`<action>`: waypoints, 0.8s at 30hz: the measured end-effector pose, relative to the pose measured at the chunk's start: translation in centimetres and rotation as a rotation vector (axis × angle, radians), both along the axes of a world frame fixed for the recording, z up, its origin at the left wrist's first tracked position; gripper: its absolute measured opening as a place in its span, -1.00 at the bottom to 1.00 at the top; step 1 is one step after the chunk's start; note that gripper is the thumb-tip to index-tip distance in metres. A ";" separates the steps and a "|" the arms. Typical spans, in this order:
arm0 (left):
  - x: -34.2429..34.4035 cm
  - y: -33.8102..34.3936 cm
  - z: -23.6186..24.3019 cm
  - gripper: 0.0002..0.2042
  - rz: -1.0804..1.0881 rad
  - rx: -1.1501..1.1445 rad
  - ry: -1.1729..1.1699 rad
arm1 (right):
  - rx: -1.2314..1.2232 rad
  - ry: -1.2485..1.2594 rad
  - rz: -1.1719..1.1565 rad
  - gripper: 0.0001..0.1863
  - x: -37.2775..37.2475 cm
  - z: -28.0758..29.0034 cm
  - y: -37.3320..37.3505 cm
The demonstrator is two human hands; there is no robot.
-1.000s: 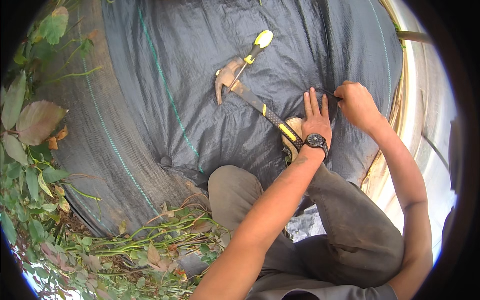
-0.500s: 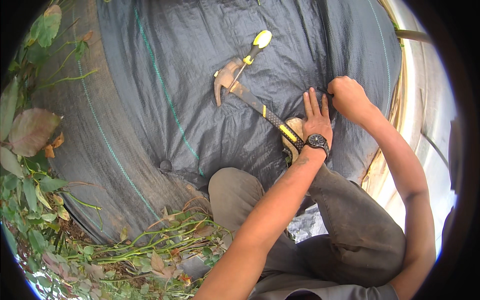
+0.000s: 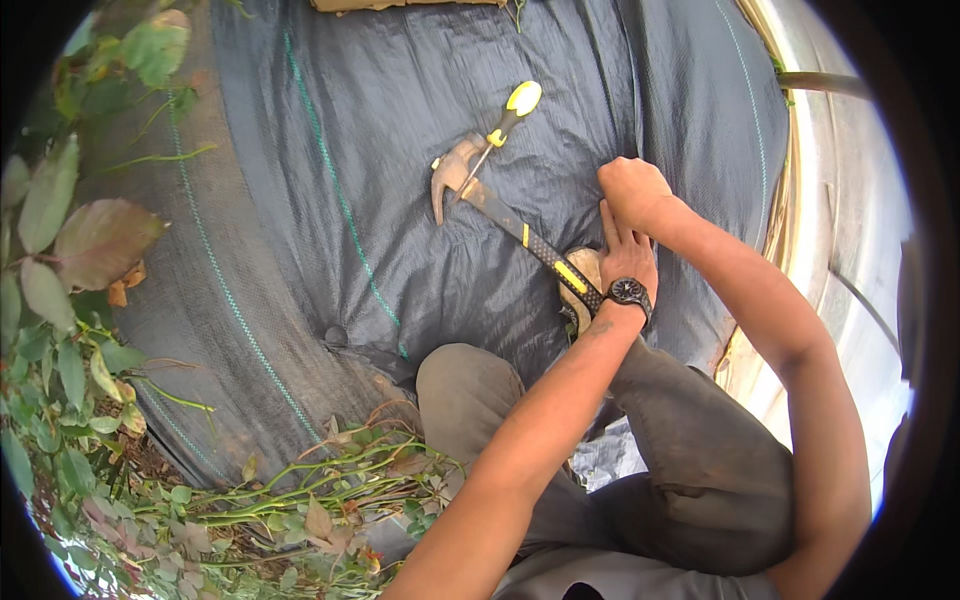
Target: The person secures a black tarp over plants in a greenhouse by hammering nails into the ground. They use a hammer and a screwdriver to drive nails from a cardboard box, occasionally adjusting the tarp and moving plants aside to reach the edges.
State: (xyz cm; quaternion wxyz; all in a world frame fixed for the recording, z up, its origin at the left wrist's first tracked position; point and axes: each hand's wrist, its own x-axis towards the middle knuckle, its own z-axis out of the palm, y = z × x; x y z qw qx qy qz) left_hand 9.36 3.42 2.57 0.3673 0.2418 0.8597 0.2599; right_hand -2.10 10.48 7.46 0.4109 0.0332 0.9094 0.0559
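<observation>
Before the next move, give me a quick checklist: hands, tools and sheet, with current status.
1. Left grip laid on black sheet: ok.
2. Right grip contents: cannot tell; closed fist hides any.
3. Grips apart in view: not ok; right overlaps left.
4. Hammer clear of wristwatch: cannot tell; handle end sits close beside it.
5. Screwdriver out of both grips: ok; lies across hammer.
6. Sheet smooth: not ok; creased.

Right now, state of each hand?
Left hand: open, flat on the black woven plastic sheet.
Right hand: closed in a fist; anything held is hidden.
</observation>
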 end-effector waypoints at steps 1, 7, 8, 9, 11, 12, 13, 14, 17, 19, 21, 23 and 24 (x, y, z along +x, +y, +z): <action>0.0 0.0 0.3 -0.41 0.029 0.009 0.004 | -0.007 0.023 -0.024 -0.87 0.0 -0.1 0.4; -0.5 -1.1 0.6 -0.35 0.024 0.109 -0.103 | -0.020 0.041 -0.160 -0.83 0.4 0.0 1.4; -0.3 -1.4 0.5 -0.33 0.029 0.160 -0.051 | -0.040 0.139 -0.172 -0.83 1.2 0.9 1.9; -0.6 -1.8 -0.3 -0.30 0.048 0.202 0.017 | -0.072 0.249 -0.169 -0.83 1.2 2.1 1.3; -2.3 -3.3 -0.6 -0.30 0.098 0.350 -0.069 | -0.203 0.592 -0.193 -0.82 1.5 5.2 0.3; -2.9 -4.3 -0.7 -0.29 0.110 0.427 -0.124 | -0.255 0.757 -0.221 -0.82 2.5 6.3 -0.1; -3.3 -5.0 -0.8 -0.39 0.247 0.482 -0.161 | -0.359 0.711 -0.364 -0.82 4.1 6.6 -0.4; -3.9 -5.8 -1.1 -0.49 0.318 0.474 -0.111 | -0.465 0.663 -0.506 -0.81 5.7 6.5 -0.7; -5.7 -6.8 -1.6 -0.65 0.497 0.495 0.029 | -0.663 0.476 -0.921 -0.83 12.5 4.6 -1.7; -6.9 -7.1 -1.4 -0.67 0.485 0.497 -0.120 | -0.651 0.387 -0.917 -0.83 15.9 3.1 -2.8; -8.2 -7.0 -1.7 -0.65 0.351 0.534 -0.006 | -0.700 0.366 -0.859 -0.82 16.9 1.8 -4.2; -8.3 -5.6 -1.2 -0.64 0.249 0.514 0.048 | -0.707 0.374 -0.834 -0.76 17.0 1.3 -4.5; -8.4 -4.7 -1.3 -0.63 0.230 0.521 0.072 | -0.755 0.391 -0.849 -0.75 16.3 1.3 -4.1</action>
